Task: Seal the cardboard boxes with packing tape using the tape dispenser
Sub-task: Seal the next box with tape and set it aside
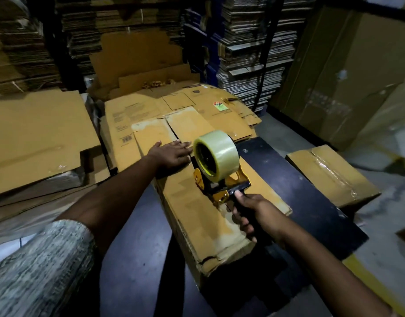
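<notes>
While R hand [254, 216] grips dispenser [219, 170], box [197, 213] (taped)

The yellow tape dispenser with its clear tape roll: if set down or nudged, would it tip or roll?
The yellow tape dispenser looks top-heavy: the clear tape roll sits high above a narrow frame, so it would probably tip sideways. Rolling seems unlikely, since the frame holds the roll. The right hand grips its black handle, suggesting it is light.

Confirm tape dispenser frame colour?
Yellow-orange metal frame with a black handle; the tape dispenser shows best in the head view, the only one.
</notes>
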`<control>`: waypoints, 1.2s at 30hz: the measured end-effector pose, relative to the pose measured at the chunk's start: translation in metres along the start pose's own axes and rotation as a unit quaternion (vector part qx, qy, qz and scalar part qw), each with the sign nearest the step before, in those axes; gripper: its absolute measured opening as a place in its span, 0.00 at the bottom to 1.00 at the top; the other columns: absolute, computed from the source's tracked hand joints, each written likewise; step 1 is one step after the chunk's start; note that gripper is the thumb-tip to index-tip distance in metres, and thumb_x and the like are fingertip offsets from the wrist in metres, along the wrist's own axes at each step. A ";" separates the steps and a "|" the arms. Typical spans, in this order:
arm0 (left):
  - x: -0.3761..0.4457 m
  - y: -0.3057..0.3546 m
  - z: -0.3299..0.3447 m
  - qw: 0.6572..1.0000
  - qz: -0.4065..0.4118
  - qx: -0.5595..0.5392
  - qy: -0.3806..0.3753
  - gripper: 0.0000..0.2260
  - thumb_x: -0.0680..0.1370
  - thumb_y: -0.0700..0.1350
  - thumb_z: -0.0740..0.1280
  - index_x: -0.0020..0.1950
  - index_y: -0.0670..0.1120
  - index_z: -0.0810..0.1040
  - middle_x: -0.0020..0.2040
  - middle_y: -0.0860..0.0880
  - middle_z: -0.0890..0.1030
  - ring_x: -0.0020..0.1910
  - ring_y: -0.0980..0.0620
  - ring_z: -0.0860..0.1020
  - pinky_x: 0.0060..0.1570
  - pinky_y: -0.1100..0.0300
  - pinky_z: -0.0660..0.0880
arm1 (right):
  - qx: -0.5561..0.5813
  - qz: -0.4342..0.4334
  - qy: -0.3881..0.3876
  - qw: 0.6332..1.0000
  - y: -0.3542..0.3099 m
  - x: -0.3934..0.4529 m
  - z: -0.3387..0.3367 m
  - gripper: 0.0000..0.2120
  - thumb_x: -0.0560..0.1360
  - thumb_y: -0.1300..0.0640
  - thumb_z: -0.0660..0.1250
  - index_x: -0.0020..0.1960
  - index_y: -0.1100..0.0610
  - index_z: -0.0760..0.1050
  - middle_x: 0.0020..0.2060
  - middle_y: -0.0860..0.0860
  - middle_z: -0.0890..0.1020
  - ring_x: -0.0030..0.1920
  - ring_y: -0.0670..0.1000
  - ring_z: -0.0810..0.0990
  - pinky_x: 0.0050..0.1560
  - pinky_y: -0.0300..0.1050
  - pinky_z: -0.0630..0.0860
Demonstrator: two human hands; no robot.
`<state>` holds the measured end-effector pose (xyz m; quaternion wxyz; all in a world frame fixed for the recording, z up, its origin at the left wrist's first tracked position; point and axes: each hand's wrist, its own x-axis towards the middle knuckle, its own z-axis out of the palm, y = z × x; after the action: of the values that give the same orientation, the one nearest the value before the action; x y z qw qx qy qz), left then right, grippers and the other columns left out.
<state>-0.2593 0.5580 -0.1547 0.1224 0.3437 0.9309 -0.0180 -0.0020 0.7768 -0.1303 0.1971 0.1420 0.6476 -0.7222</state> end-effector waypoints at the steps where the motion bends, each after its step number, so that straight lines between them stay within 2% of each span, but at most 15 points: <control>1: -0.001 0.003 0.002 1.000 -0.005 -0.001 0.023 0.32 0.77 0.68 0.39 0.80 0.61 0.51 0.81 0.58 0.51 0.80 0.51 0.50 0.73 0.36 0.46 | 0.003 0.003 -0.002 1.000 -0.001 0.000 0.000 0.21 0.76 0.38 0.62 0.46 0.58 0.71 0.28 0.51 0.67 0.25 0.49 0.61 0.28 0.44 0.56; 3: -0.010 0.020 0.002 0.998 -0.003 -0.019 0.063 0.35 0.75 0.66 0.38 0.80 0.57 0.57 0.81 0.52 0.57 0.79 0.49 0.55 0.74 0.41 0.50 | -0.008 0.004 -0.005 1.000 -0.001 -0.001 0.000 0.20 0.80 0.40 0.60 0.47 0.58 0.71 0.28 0.51 0.67 0.25 0.49 0.61 0.28 0.43 0.57; 5: -0.024 0.039 0.001 0.999 0.026 0.003 0.047 0.45 0.68 0.66 0.34 0.78 0.49 0.63 0.79 0.46 0.62 0.78 0.46 0.60 0.74 0.47 0.53 | -0.023 0.002 0.001 1.000 0.002 -0.002 0.001 0.19 0.81 0.41 0.59 0.47 0.58 0.71 0.28 0.51 0.67 0.25 0.49 0.62 0.28 0.42 0.58; 7: -0.036 0.054 -0.002 0.997 0.040 0.069 -0.008 0.48 0.64 0.64 0.33 0.79 0.49 0.61 0.81 0.48 0.56 0.80 0.48 0.54 0.75 0.46 0.53 | -0.031 0.003 0.008 0.999 0.004 -0.002 0.004 0.19 0.82 0.41 0.59 0.47 0.58 0.71 0.28 0.51 0.67 0.25 0.49 0.62 0.28 0.42 0.59; 10: -0.036 0.059 -0.008 0.998 0.021 0.051 -0.023 0.39 0.69 0.60 0.41 0.81 0.54 0.55 0.82 0.54 0.50 0.80 0.52 0.48 0.76 0.43 0.51 | -0.030 0.010 0.018 0.999 0.001 0.000 0.008 0.19 0.82 0.41 0.59 0.47 0.58 0.70 0.28 0.51 0.67 0.25 0.50 0.62 0.29 0.43 0.58; 14: -0.019 0.049 -0.010 0.999 -0.012 0.023 -0.026 0.26 0.82 0.58 0.47 0.81 0.55 0.54 0.82 0.54 0.50 0.80 0.52 0.51 0.77 0.45 0.50 | -0.047 0.023 0.029 0.998 -0.013 0.011 0.012 0.19 0.82 0.41 0.59 0.45 0.57 0.70 0.28 0.51 0.67 0.25 0.50 0.61 0.28 0.43 0.57; 16: -0.009 0.043 -0.014 0.999 -0.025 0.022 -0.028 0.23 0.85 0.53 0.53 0.81 0.54 0.55 0.82 0.53 0.52 0.79 0.52 0.53 0.77 0.45 0.49 | -0.058 0.026 0.034 0.997 -0.021 0.017 0.014 0.20 0.82 0.41 0.58 0.42 0.56 0.69 0.28 0.51 0.67 0.24 0.49 0.61 0.28 0.42 0.57; 18: -0.002 0.038 -0.017 0.998 -0.026 0.029 -0.044 0.24 0.85 0.52 0.54 0.81 0.52 0.55 0.82 0.53 0.52 0.80 0.51 0.53 0.77 0.46 0.48 | -0.070 0.022 0.033 0.997 -0.028 0.019 0.013 0.20 0.82 0.40 0.58 0.41 0.55 0.69 0.28 0.51 0.66 0.25 0.49 0.61 0.28 0.42 0.57; 21: -0.002 0.031 -0.014 0.999 0.003 0.034 -0.034 0.26 0.84 0.60 0.49 0.81 0.55 0.52 0.82 0.53 0.50 0.80 0.50 0.50 0.76 0.41 0.49 | -0.098 0.022 0.026 0.995 -0.028 -0.001 0.004 0.20 0.82 0.40 0.57 0.44 0.57 0.69 0.28 0.50 0.66 0.25 0.49 0.61 0.27 0.41 0.58; 24: -0.006 0.026 -0.010 0.995 0.052 0.082 -0.026 0.42 0.68 0.74 0.33 0.80 0.61 0.47 0.82 0.53 0.43 0.80 0.46 0.48 0.73 0.36 0.52 | -0.103 0.044 0.043 0.993 -0.012 -0.042 -0.009 0.21 0.80 0.39 0.58 0.45 0.57 0.71 0.28 0.50 0.68 0.25 0.49 0.64 0.27 0.40 0.63; 26: -0.003 0.023 -0.004 0.998 0.042 0.034 -0.012 0.42 0.65 0.77 0.31 0.78 0.66 0.42 0.82 0.56 0.42 0.80 0.48 0.48 0.73 0.36 0.51 | -0.086 0.065 0.054 0.993 -0.002 -0.065 -0.012 0.23 0.75 0.36 0.60 0.46 0.57 0.71 0.28 0.50 0.69 0.25 0.48 0.66 0.28 0.39 0.63; 28: 0.002 0.022 0.000 0.999 0.029 -0.002 0.013 0.37 0.69 0.77 0.33 0.77 0.68 0.40 0.81 0.57 0.44 0.80 0.49 0.48 0.73 0.35 0.50 | -0.085 0.065 0.064 0.992 0.004 -0.074 -0.013 0.24 0.73 0.36 0.60 0.47 0.58 0.72 0.28 0.50 0.70 0.25 0.48 0.66 0.28 0.40 0.63; 31: -0.002 0.032 0.010 0.997 0.006 0.003 0.078 0.29 0.79 0.69 0.39 0.80 0.63 0.47 0.82 0.55 0.50 0.80 0.51 0.49 0.74 0.37 0.49 | -0.092 0.059 0.068 0.992 0.004 -0.075 -0.011 0.22 0.79 0.39 0.59 0.49 0.59 0.71 0.28 0.49 0.70 0.26 0.48 0.67 0.29 0.41 0.63; 34: -0.018 0.067 0.023 0.987 0.130 -0.033 0.085 0.27 0.81 0.63 0.44 0.78 0.59 0.61 0.80 0.52 0.61 0.77 0.49 0.61 0.75 0.40 0.54 | -0.082 0.058 0.060 0.993 0.002 -0.074 -0.014 0.23 0.76 0.37 0.60 0.49 0.58 0.72 0.29 0.49 0.70 0.26 0.48 0.67 0.29 0.41 0.64; 36: -0.028 0.086 0.028 0.981 0.183 -0.041 0.054 0.31 0.78 0.64 0.41 0.78 0.57 0.64 0.79 0.52 0.63 0.76 0.50 0.62 0.75 0.39 0.54 | -0.078 0.058 0.056 0.994 0.004 -0.072 -0.017 0.23 0.75 0.36 0.60 0.49 0.58 0.72 0.29 0.49 0.71 0.27 0.48 0.67 0.28 0.40 0.64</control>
<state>-0.1775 0.6027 -0.1703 0.0874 0.5031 0.8576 0.0611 0.0625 0.8002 -0.1026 0.2123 0.2042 0.7025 -0.6478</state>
